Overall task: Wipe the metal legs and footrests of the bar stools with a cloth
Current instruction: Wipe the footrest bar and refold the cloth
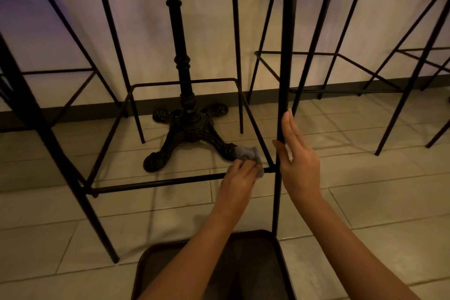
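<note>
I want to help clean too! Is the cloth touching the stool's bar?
Touching. The head view shows the left hand pressing the grey cloth onto the footrest bar, covering it with no gap visible.

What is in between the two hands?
In the head view, a black stool leg stands between them. The left hand holds the cloth on the footrest bar; the right hand rests flat against the leg.

I found no text, label, brand, number or sign that I could read anywhere in the view.
</note>
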